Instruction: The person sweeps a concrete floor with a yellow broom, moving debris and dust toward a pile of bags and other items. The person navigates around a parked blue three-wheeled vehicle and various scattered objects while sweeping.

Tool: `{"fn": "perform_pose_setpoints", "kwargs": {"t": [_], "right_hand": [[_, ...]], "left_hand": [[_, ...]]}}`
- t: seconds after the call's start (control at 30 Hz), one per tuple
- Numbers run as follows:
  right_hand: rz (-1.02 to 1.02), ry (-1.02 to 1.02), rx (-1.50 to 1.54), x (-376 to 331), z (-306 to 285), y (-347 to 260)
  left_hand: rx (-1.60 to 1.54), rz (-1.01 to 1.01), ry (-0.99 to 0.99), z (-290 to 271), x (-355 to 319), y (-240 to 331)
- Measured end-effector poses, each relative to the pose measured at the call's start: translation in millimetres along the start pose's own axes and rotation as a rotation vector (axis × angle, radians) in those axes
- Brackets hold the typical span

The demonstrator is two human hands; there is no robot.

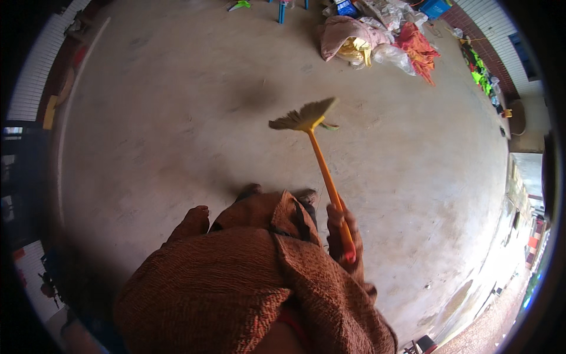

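A broom with a fan of dry bristles [306, 115] and an orange-yellow handle [324, 165] slants forward from me. My right hand [339, 231] is wrapped round its lower handle, near the red end cap [350, 255]. The bristle head points away from me; whether it touches the floor I cannot tell. At the left of my body, my left hand [202, 210] barely shows past the brown sleeve [187, 228]. Its fingers are mostly hidden, and no held thing is visible there.
Grey concrete floor [177, 106] spreads around me. Bags, clear plastic and red-orange cloth [416, 52] lie heaped at the far right. Farther back stand blue stool legs [282, 13] beside a green item [239, 5]. Bright green things [480, 76] line the right wall.
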State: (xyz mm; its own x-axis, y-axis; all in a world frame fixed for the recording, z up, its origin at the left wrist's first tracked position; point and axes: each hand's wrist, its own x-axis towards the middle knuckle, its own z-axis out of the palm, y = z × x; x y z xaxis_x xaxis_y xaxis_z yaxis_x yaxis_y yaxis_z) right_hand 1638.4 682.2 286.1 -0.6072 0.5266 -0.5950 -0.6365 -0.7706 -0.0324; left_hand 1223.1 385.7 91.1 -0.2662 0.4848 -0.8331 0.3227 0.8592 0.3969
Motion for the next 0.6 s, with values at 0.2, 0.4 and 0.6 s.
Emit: {"fn": "perform_pose_setpoints", "kwargs": {"t": [0.2, 0.4, 0.6], "right_hand": [[0.113, -0.064, 0.069, 149.7, -34.4, -45.1], [0.012, -0.126, 0.431, 125.4, -67.9, -116.7], [-0.148, 0.043, 0.198, 37.1, -158.2, -178.7]], "left_hand": [[1.219, 0.207, -0.275, -10.7, -61.6, 68.2], [1.064, 0.244, -0.142, 3.8, -78.6, 98.4], [1.141, 0.366, -0.184, 2.3, -60.2, 146.6]]}}
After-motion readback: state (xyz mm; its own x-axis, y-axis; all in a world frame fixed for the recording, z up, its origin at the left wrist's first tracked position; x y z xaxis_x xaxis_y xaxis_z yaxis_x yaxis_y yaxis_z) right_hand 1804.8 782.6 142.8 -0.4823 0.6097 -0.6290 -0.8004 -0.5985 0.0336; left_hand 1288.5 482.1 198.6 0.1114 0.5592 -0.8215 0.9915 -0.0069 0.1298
